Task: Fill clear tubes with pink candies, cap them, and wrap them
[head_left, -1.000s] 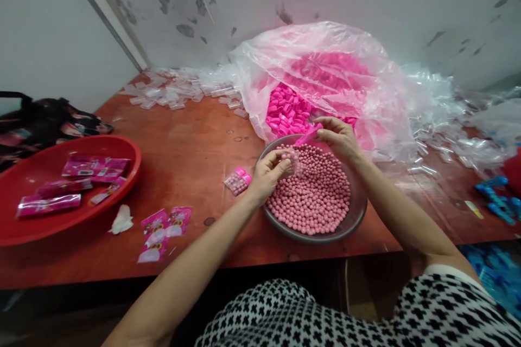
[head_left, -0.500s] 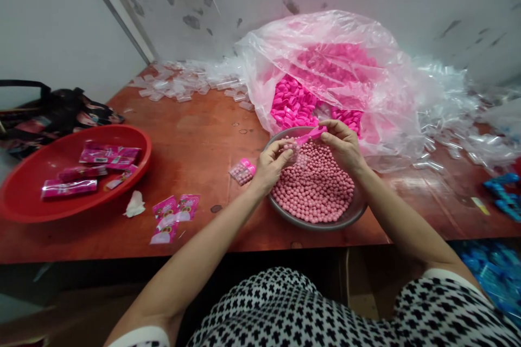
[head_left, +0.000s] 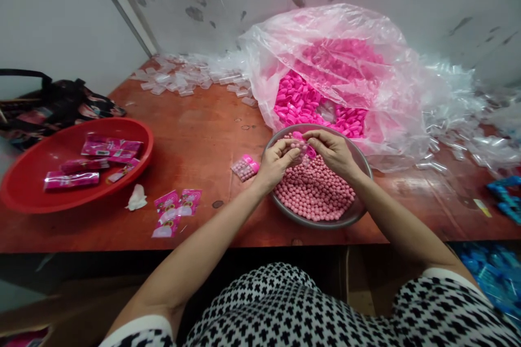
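My left hand (head_left: pixel 275 165) is closed on a small clear container of pink beads (head_left: pixel 300 146), above a grey bowl (head_left: pixel 363 207) of loose pink beads (head_left: pixel 317 192). Close beside it, my right hand (head_left: pixel 336 153) pinches a bright pink plastic cap (head_left: pixel 310 151) against the container's end. Whether the cap is seated there, I cannot tell, because fingers cover part of it. Left of the bowl lie filled bead containers with pink caps (head_left: pixel 245 167). Behind the bowl, a large translucent plastic bag (head_left: pixel 394 92) gapes around a heap of pink caps (head_left: pixel 295 98).
Clear empty containers (head_left: pixel 179 78) are scattered along the wall. On the left sit a red basin (head_left: pixel 24 195) with pink packets, a dark patterned bag (head_left: pixel 65 103), a crumpled white scrap (head_left: pixel 137 198) and pink printed cards (head_left: pixel 166 214). Blue pieces (head_left: pixel 507 198) lie at far right.
My right hand has come down and in toward my left. The pink cap, earlier stretched out between the hands, is now tucked close to the container. The view has shifted slightly.
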A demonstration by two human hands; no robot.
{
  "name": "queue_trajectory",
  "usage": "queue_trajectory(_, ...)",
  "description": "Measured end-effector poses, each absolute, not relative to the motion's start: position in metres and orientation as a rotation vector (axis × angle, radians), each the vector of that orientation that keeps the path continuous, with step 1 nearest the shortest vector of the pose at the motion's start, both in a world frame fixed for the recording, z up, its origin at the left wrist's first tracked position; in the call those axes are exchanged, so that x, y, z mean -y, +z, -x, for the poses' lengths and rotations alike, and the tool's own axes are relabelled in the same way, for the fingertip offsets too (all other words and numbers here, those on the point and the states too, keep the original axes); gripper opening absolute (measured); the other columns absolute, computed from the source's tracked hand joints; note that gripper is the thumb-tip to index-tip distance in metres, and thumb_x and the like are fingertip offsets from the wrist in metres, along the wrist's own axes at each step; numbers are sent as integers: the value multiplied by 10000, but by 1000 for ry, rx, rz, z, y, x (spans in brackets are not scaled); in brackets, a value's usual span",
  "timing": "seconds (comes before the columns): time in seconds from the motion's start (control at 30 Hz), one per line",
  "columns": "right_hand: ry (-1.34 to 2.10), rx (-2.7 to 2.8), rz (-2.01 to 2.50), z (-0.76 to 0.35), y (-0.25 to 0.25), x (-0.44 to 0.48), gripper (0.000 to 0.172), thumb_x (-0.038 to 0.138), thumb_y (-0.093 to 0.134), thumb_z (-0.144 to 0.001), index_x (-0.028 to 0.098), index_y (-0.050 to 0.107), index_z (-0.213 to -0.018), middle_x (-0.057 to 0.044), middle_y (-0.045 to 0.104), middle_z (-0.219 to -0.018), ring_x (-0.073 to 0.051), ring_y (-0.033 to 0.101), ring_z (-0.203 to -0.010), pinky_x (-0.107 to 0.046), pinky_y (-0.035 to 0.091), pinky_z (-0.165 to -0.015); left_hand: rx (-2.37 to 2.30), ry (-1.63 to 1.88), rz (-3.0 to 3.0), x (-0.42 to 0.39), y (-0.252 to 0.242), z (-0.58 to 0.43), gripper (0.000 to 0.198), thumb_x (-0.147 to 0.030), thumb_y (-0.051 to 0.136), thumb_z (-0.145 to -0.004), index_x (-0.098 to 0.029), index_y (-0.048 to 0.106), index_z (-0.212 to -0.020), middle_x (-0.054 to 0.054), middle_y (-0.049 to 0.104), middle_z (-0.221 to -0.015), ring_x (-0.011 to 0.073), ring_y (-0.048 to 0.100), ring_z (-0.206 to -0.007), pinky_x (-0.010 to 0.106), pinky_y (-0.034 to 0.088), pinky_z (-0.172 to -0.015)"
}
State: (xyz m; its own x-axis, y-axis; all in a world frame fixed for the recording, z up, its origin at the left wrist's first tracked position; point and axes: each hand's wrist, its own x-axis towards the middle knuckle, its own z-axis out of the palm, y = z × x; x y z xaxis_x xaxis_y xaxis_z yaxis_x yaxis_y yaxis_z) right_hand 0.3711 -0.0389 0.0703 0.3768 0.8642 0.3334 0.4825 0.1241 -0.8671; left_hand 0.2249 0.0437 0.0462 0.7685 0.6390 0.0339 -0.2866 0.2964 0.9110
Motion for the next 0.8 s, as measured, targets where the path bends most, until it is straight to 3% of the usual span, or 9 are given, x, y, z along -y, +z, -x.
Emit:
queue_trajectory(0.17,931,1119,1358,-384,76,43,317,452,686,-766,219,702,-980,-22,695,-938,-154,632,-771,-307,545,-708,-319,630,-1139,-44,46,-222,425,-416,777,-673,-161,625,-977,46,671,-982,171,641,-899,319,559,-810)
queue_trajectory(0.27,1141,1050,1256,-393,77,44,388,331,806,-659,195,691,-1004,-28,704,-909,-139,643,-741,-279,544,-680,-288,612,-1172,-43,48,-220,400,-408,765,-695,-158,634,-979,50,664,-1006,178,633,-924,329,557,-830)
queue_trajectory(0.37,1123,1022,1275,-399,78,47,362,255,826,-634,178,697,-963,-25,710,-840,-132,651,-710,-272,545,-674,-286,618,-1178,-44,47,-220,388,-405,758,-706,-161,641,-984,56,658,-1035,190,623,-953,333,560,-823)
queue_trajectory(0.57,998,1102,1350,-392,77,56,281,301,775,-705,182,714,-952,-11,698,-815,-112,627,-674,-254,528,-652,-317,663,-1120,-45,44,-223,370,-390,777,-685,-174,666,-963,49,659,-1053,181,625,-942,321,560,-814)
queue_trajectory(0.67,859,1176,1380,-381,76,57,362,321,768,-710,186,691,-1038,-25,699,-900,-125,628,-725,-255,521,-651,-318,651,-1095,-45,45,-223,383,-385,789,-669,-165,676,-962,49,681,-1000,178,641,-894,335,567,-806)
queue_trajectory(0.8,886,1190,1332,-380,74,55,436,357,747,-731,183,634,-1115,-20,682,-848,-123,607,-639,-257,505,-551,-313,620,-1112,-43,49,-222,399,-379,792,-663,-155,689,-977,66,694,-1021,197,643,-924,343,573,-805)
